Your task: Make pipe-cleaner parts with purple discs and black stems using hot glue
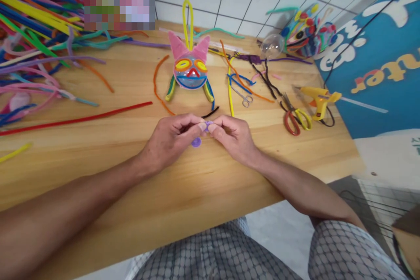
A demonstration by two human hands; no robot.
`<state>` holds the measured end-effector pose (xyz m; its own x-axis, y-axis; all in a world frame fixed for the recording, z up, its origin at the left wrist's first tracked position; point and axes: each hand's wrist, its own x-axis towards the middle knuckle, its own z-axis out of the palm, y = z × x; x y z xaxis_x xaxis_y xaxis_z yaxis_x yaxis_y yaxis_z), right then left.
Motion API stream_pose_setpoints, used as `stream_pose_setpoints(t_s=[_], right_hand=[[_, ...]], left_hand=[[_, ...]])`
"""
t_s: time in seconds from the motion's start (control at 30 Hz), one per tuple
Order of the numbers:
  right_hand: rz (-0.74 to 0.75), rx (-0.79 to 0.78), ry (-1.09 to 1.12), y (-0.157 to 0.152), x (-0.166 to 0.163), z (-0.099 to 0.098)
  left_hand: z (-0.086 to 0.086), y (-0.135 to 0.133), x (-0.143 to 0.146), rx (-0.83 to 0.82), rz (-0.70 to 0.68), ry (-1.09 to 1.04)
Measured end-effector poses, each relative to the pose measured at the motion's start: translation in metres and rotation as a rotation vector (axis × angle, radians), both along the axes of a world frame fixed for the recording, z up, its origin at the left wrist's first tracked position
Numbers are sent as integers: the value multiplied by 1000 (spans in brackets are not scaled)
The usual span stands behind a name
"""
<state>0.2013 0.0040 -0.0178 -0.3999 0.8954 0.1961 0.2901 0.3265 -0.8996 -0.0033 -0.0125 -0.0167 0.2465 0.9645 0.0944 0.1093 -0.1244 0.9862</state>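
Both of my hands meet over the wooden table, pinching one small purple pipe cleaner piece [207, 127] between thumbs and fingers. My left hand [175, 138] grips it from the left side; my right hand [234, 138] has it from the right. Much of the piece is hidden by the fingertips. Just below, a small coiled purple disc [196, 142] lies close to my left thumb. Beyond my hands sits a clear ball figure [192, 79] with pink ears, yellow-orange eye rings, a red nose, a blue mouth and a yellow loop on top.
Many coloured pipe cleaners [36, 22] are heaped at the left, near a long red one [78, 118]. To the right lie small scissors [246, 99], red-and-yellow-handled scissors [295, 118] and a yellow glue gun [318, 98]. A second decorated figure [305, 33] stands at the back right.
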Motion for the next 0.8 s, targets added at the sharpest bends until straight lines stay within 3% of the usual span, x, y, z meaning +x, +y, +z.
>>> stream_pose_setpoints(t_s=[0.8], right_hand=[[-24,-48,13,-1,0,-5]], left_hand=[[1,1,1,-19,-31,-36]])
